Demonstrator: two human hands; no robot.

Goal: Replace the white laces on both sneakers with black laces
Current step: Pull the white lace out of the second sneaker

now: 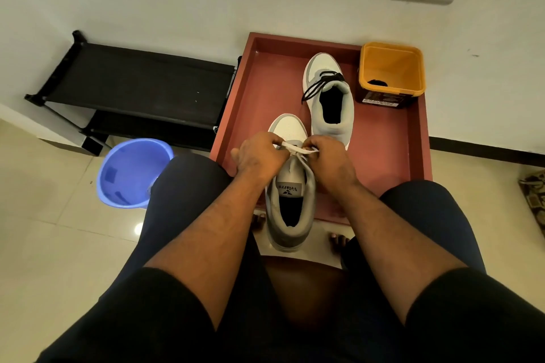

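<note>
- Nearest my camera are my two forearms, reaching forward over my knees in dark shorts to the near sneaker (290,200).
- That grey-and-white sneaker has its heel toward me and its toe on the near part of the red tray (383,162); its heel overhangs the tray's near edge.
- My left hand (261,156) has its fingers curled, pinching the white lace (295,148) at the left side of the lacing.
- My right hand (331,158) is curled too and pinches the same lace on the right; the lace runs across between the two hands.
- Which eyelet the lace passes through I cannot tell, since my fingers cover it.
- Farther back on the tray stands the far sneaker (328,97), apart from the near one, with a black lace (321,84) loosely threaded.
- At the tray's far right corner sits an orange tub (390,72) with something dark inside, possibly more lace.
- Left of my knee, on the floor, is a blue bucket (132,172), and behind it a black shoe rack (138,85).
</note>
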